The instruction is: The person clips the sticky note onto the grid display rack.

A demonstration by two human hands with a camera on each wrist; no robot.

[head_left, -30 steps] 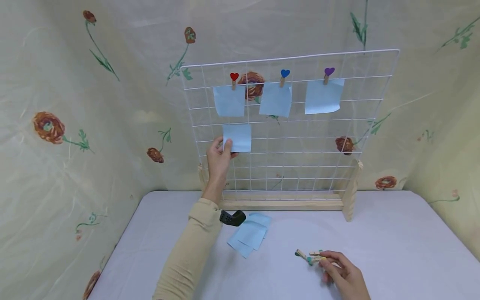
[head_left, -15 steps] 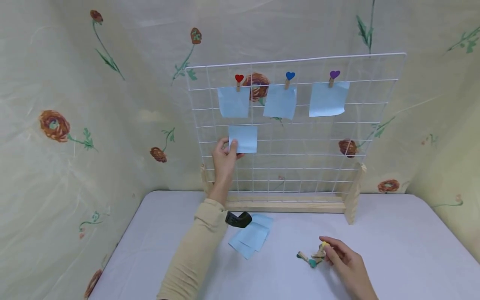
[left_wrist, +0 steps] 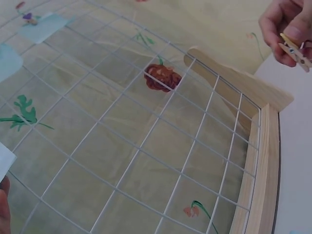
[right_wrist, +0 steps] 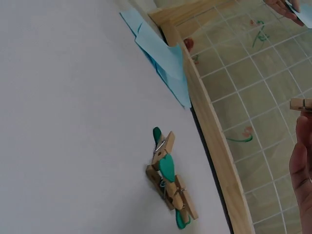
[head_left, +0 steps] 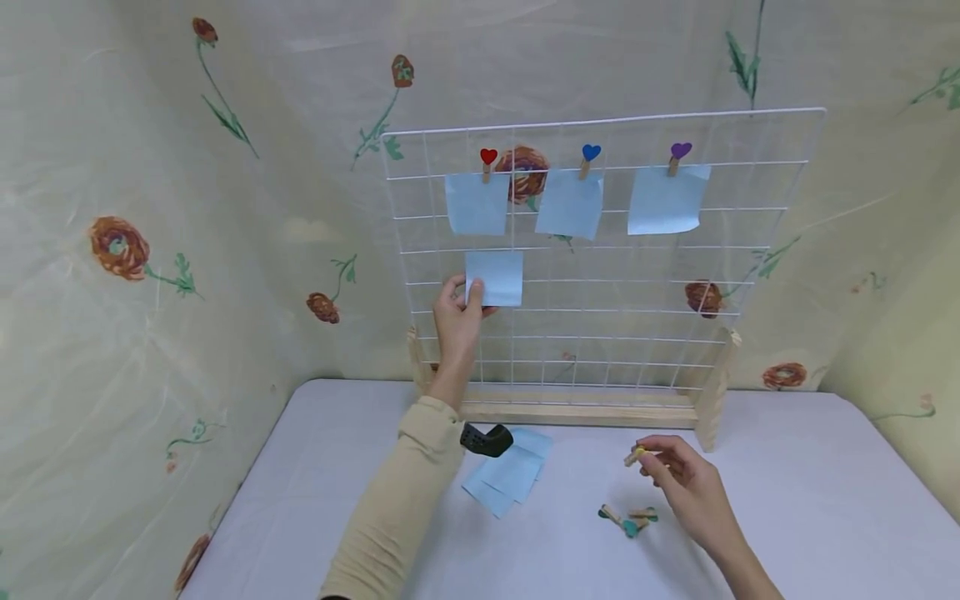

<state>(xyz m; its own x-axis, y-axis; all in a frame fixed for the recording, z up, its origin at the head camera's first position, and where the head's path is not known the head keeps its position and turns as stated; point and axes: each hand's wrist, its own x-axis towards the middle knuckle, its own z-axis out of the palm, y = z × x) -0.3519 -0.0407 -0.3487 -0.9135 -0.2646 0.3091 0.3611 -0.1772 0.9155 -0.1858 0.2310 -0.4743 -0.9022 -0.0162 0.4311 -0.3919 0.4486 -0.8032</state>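
Note:
My left hand (head_left: pixel 459 321) pinches a light blue paper square (head_left: pixel 498 277) by its lower left corner, thumb in front, holding it against the white wire grid (head_left: pixel 600 296). In my right hand (head_left: pixel 686 483) is a small wooden clothespin (head_left: pixel 634 456) with a yellow end, pinched between thumb and fingers above the table. The left wrist view shows this clothespin (left_wrist: pixel 294 52) side-on, with its metal spring. Below the right hand, several wooden clothespins (right_wrist: pixel 170 180) with green hearts lie in a small heap. Left of them is a fanned stack of blue paper squares (head_left: pixel 510 475).
Three blue squares hang along the grid's upper part, under a red heart clothespin (head_left: pixel 488 158), a blue one (head_left: pixel 591 155) and a purple one (head_left: pixel 680 152). A wooden stand (head_left: pixel 577 414) carries the grid on the white table (head_left: pixel 337 467). Flowered cloth (head_left: pixel 300 125) surrounds it.
My right hand has picked the yellow-ended clothespin out of the heap and lifted it up toward the grid. The left hand keeps its paper square at the same spot on the grid.

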